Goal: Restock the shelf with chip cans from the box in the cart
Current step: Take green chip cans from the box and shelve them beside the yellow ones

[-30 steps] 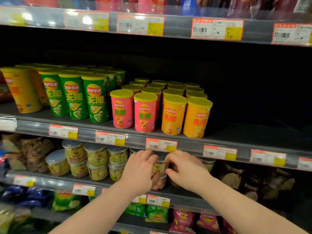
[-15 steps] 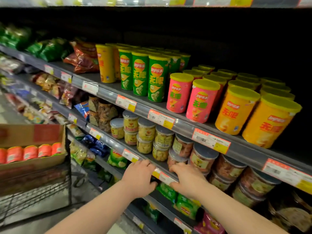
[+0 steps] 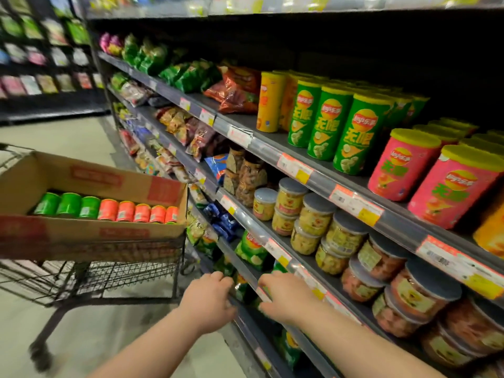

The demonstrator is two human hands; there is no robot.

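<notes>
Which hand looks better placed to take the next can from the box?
Probably the left hand: it is empty and nearer the box in the cart, on its own side. The right hand is at the shelf rail, farther off.

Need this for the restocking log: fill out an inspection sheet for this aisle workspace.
Surface: chip-can shelf, dark, with price labels along its front rail.
Job's things: tall green cans, pink cans and a yellow can stand upright on it. Small green cans and orange cans sit in a row in the open box on the cart.
Clutter: white tag hanging askew on the rail.
Grips: left hand loosely curled and empty. Right hand at a lower shelf rail, its hold blurred.
Cables: nothing seen.
Surroundings: jars on the shelf below, snack bags further along.
</notes>
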